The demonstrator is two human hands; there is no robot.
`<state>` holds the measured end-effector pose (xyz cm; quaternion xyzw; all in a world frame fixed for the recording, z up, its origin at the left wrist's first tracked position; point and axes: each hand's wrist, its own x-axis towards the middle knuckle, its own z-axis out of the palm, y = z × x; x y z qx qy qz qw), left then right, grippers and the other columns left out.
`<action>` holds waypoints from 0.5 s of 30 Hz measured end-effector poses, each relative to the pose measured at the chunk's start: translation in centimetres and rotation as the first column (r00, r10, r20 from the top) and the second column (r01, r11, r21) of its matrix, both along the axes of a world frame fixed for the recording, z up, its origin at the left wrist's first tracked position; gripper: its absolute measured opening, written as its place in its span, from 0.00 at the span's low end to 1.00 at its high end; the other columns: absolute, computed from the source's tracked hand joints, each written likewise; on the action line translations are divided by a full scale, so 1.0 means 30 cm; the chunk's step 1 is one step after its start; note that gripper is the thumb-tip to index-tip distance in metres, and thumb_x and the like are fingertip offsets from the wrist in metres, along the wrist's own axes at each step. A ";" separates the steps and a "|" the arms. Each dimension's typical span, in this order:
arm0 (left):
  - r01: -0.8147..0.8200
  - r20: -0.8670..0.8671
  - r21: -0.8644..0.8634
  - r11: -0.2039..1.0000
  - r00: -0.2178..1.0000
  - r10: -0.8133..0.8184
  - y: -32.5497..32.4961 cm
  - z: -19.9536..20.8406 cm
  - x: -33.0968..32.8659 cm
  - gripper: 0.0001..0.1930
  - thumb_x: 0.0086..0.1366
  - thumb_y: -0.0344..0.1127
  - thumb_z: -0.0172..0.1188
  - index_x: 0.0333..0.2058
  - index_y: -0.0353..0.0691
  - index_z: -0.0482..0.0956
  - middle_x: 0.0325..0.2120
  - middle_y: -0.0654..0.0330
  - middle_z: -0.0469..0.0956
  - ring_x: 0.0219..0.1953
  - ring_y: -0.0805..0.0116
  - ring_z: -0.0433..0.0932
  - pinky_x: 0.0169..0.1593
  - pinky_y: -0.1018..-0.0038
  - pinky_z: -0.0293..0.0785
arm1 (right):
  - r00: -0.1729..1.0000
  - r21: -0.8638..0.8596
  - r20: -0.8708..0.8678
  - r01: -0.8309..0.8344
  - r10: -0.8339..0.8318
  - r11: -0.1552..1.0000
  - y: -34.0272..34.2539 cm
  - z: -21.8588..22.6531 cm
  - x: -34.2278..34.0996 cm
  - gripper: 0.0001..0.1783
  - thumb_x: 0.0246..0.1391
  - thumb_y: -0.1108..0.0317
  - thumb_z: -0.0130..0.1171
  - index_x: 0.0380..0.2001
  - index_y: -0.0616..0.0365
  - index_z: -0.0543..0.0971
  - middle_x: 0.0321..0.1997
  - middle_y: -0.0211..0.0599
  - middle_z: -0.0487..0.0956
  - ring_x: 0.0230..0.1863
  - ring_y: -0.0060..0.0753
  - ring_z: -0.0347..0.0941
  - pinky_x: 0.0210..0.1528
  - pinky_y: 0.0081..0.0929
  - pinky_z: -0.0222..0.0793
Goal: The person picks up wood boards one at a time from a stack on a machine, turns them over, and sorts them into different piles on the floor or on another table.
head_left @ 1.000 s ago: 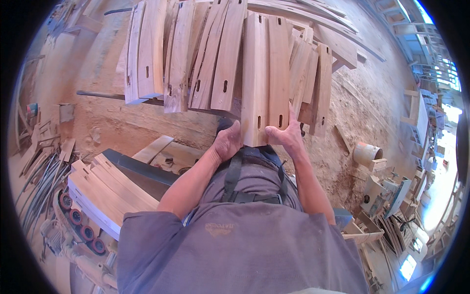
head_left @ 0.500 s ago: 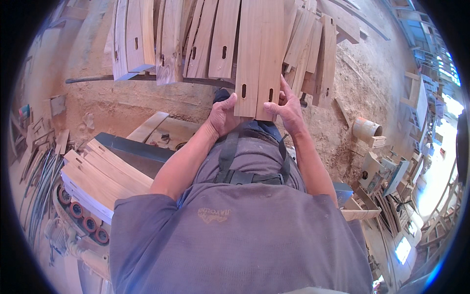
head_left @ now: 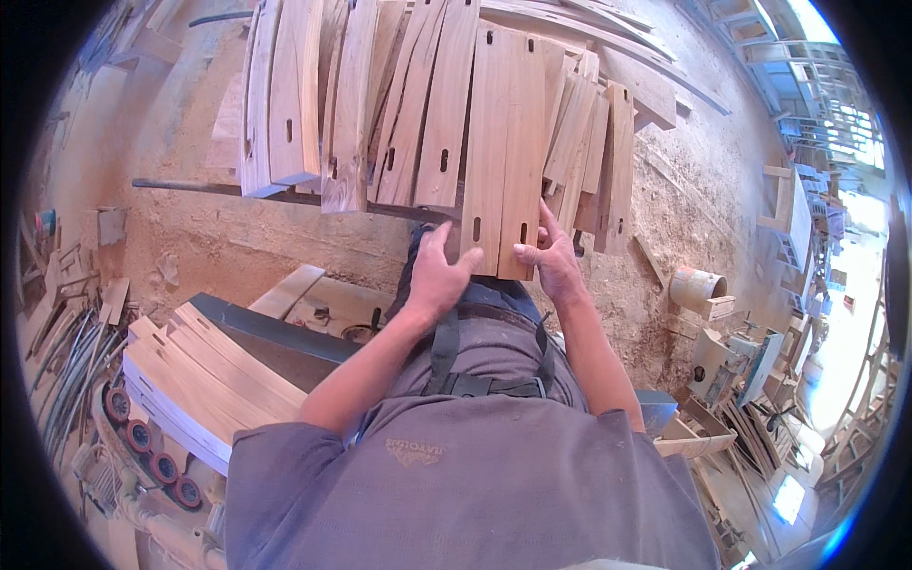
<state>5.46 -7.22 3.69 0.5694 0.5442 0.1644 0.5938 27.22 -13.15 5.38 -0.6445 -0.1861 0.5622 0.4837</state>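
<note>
In front of the person's waist, the right hand (head_left: 560, 266) grips the right slat (head_left: 521, 161), thumb on its face by the slot, fingers along its outer edge. The left hand (head_left: 440, 282) is loosely open, fingers straight, thumb at the near corner of the left slat (head_left: 486, 161); whether it presses cannot be told. To handle the pair well, even pressure from both sides and level near ends should probably help. Both elbows bend, forearms slanting inward, the right wrist nearly straight. Beyond, more slats (head_left: 394, 133) lie in a row over a dark bar (head_left: 218, 187); a bucket (head_left: 698, 287) sits farther right.
</note>
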 end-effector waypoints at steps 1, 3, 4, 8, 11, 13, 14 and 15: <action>0.034 -0.020 0.164 0.986 0.999 -0.031 0.002 0.043 0.011 0.40 0.62 0.41 0.70 0.67 0.25 0.65 0.61 0.40 0.71 0.64 0.46 0.70 0.71 0.55 0.62 | 1.000 0.013 -0.005 -0.015 0.015 1.000 -0.003 -0.011 0.004 0.64 0.39 0.73 0.78 0.80 0.53 0.56 0.52 0.44 0.83 0.53 0.35 0.80 0.60 0.33 0.74; 0.107 -0.076 0.468 0.877 0.994 -0.081 0.012 0.092 0.049 0.40 0.60 0.40 0.71 0.66 0.26 0.65 0.62 0.38 0.68 0.65 0.43 0.68 0.70 0.54 0.62 | 0.999 0.036 -0.016 -0.046 0.047 0.998 -0.003 -0.036 0.021 0.62 0.42 0.74 0.77 0.80 0.52 0.56 0.52 0.45 0.83 0.53 0.35 0.80 0.60 0.32 0.74; 0.112 -0.093 0.495 0.862 0.993 -0.075 0.027 0.108 0.090 0.40 0.58 0.40 0.72 0.65 0.25 0.67 0.62 0.35 0.67 0.65 0.38 0.66 0.71 0.52 0.61 | 0.998 0.023 -0.035 -0.053 0.053 0.998 0.000 -0.025 0.029 0.60 0.43 0.74 0.77 0.79 0.53 0.58 0.53 0.44 0.83 0.53 0.35 0.79 0.60 0.32 0.74; 0.249 -0.446 0.380 0.891 0.893 -0.060 0.078 0.208 0.268 0.49 0.54 0.46 0.75 0.69 0.28 0.63 0.67 0.32 0.58 0.65 0.32 0.61 0.70 0.47 0.58 | 0.998 -0.035 0.048 -0.049 0.050 0.998 0.002 -0.034 0.177 0.48 0.48 0.72 0.76 0.73 0.54 0.68 0.54 0.44 0.83 0.55 0.35 0.79 0.61 0.34 0.75; 0.173 -0.497 0.378 0.910 0.867 0.041 0.049 0.197 0.304 0.53 0.53 0.48 0.77 0.70 0.27 0.60 0.66 0.33 0.60 0.65 0.34 0.62 0.70 0.48 0.58 | 0.867 -0.093 0.497 0.034 0.017 0.995 0.048 -0.037 0.397 0.36 0.51 0.69 0.74 0.65 0.61 0.77 0.58 0.50 0.81 0.59 0.41 0.78 0.64 0.36 0.72; 0.139 -0.496 0.350 0.926 0.867 0.057 0.067 0.178 0.317 0.55 0.52 0.49 0.78 0.71 0.27 0.58 0.64 0.33 0.61 0.65 0.34 0.61 0.70 0.48 0.58 | 0.578 0.079 0.807 0.093 -0.118 0.993 0.028 -0.186 0.599 0.41 0.51 0.65 0.75 0.68 0.65 0.72 0.65 0.57 0.76 0.66 0.51 0.73 0.70 0.40 0.67; 0.110 -0.496 0.338 0.935 0.865 0.078 0.075 0.174 0.325 0.56 0.52 0.50 0.78 0.71 0.27 0.57 0.63 0.33 0.62 0.65 0.34 0.61 0.70 0.48 0.58 | 0.509 -0.015 0.859 0.121 -0.049 0.993 0.032 -0.212 0.649 0.44 0.50 0.63 0.75 0.69 0.66 0.70 0.66 0.58 0.74 0.68 0.53 0.70 0.72 0.42 0.64; 0.120 -0.536 0.325 0.938 0.840 0.079 0.082 0.180 0.342 0.57 0.52 0.51 0.79 0.71 0.27 0.56 0.63 0.34 0.63 0.65 0.35 0.61 0.70 0.48 0.58 | 0.435 -0.099 0.900 0.155 0.022 0.983 0.049 -0.225 0.694 0.47 0.49 0.62 0.76 0.70 0.66 0.68 0.68 0.60 0.72 0.70 0.55 0.68 0.73 0.43 0.62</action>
